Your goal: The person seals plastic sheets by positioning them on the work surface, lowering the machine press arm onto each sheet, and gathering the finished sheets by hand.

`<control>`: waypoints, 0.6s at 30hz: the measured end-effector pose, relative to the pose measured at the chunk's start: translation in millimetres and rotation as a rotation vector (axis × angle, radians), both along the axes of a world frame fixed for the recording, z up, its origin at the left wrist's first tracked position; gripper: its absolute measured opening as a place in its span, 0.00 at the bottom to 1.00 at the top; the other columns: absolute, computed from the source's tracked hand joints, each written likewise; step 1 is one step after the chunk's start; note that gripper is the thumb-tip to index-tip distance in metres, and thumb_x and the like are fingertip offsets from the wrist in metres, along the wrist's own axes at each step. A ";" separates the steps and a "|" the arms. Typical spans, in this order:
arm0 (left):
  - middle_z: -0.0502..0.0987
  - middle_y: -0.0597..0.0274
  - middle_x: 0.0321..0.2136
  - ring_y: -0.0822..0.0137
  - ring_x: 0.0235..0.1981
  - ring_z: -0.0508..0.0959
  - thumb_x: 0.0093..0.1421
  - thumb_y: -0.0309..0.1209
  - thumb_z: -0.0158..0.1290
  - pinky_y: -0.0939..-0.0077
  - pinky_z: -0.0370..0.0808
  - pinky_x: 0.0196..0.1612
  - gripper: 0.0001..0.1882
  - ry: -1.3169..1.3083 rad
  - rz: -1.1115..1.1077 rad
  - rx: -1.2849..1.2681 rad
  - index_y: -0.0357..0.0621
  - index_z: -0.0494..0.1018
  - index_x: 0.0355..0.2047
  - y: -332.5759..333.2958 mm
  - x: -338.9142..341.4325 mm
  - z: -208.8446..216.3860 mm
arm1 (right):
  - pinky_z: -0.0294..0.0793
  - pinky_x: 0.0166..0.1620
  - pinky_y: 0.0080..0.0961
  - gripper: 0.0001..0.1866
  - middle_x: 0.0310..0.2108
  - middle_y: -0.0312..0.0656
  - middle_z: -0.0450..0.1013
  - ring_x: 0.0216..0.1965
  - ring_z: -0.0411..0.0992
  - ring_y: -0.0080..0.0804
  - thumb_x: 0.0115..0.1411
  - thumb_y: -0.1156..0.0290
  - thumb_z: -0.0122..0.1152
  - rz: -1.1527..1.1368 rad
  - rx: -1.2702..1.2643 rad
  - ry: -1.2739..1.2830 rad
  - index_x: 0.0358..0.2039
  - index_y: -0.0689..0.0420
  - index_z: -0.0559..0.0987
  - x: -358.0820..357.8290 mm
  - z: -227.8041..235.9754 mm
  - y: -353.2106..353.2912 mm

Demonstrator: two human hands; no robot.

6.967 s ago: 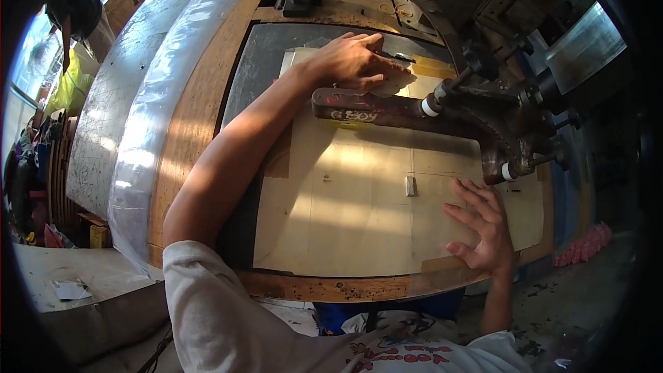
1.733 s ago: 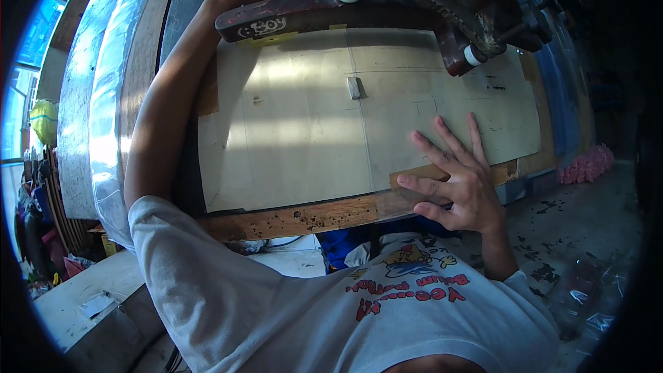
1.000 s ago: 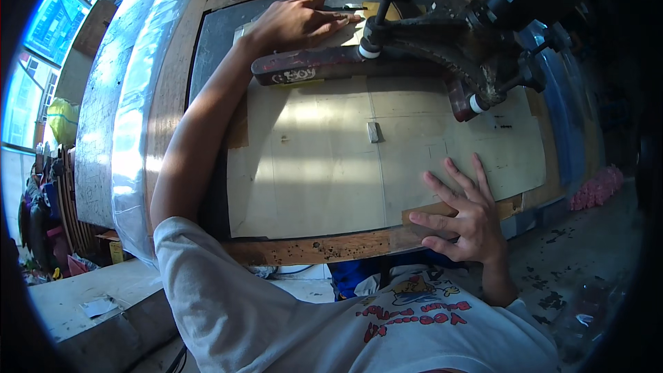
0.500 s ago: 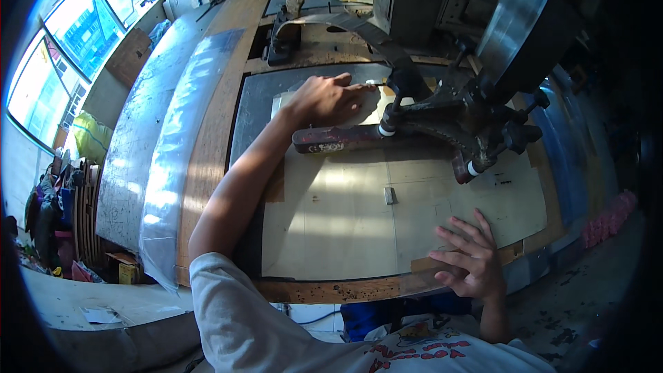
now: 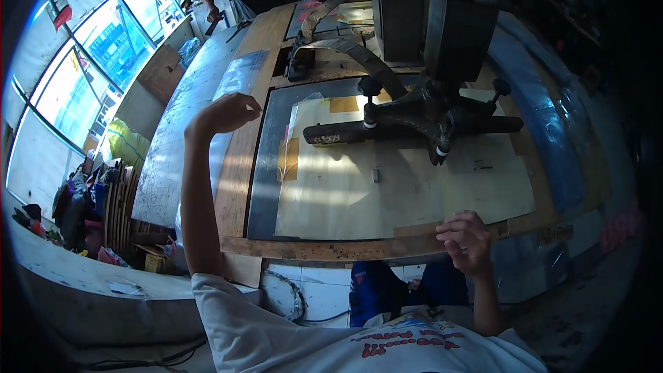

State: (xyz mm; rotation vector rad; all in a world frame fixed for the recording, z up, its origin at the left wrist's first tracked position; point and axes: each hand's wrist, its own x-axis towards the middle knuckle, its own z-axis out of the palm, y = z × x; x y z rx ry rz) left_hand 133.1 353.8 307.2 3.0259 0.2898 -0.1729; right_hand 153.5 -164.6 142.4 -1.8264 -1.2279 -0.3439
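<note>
My left hand (image 5: 224,116) is raised over the table's left wooden border, bent at the wrist. Its fingers curl loosely with nothing visible in them. My right hand (image 5: 467,240) is by the front edge of a pale flat sheet (image 5: 331,200), fingers loosely bent and apart, holding nothing. The sheet lies on a dark plate (image 5: 266,186) set into the wooden table, with brown tape along parts of its edges. A small grey block (image 5: 376,175) sits near its middle. Above the sheet's far part, a black clamp bracket (image 5: 414,112) with knobs carries a long dark bar (image 5: 345,132).
A metal column (image 5: 456,41) rises behind the bracket. A curved cable chain (image 5: 366,55) runs at the back. Clear plastic film (image 5: 238,72) covers the left side; blue plastic (image 5: 552,131) lies right. Another person's hand (image 5: 214,14) shows at the far left.
My left hand has left the bracket's knob and moved left, off the sheet. The bracket and bar now look straighter across the sheet. My right hand's fingers have bent more; the view has shifted.
</note>
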 end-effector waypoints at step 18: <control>0.76 0.48 0.49 0.52 0.52 0.76 0.60 0.39 0.63 0.59 0.73 0.51 0.28 -0.322 0.344 -0.880 0.42 0.71 0.58 -352.4 -195.3 -415.6 | 0.64 0.61 0.52 0.30 0.54 0.59 0.72 0.60 0.66 0.62 0.53 0.64 0.70 -0.408 -0.358 0.368 0.56 0.60 0.75 -7.9 -235.0 -39.3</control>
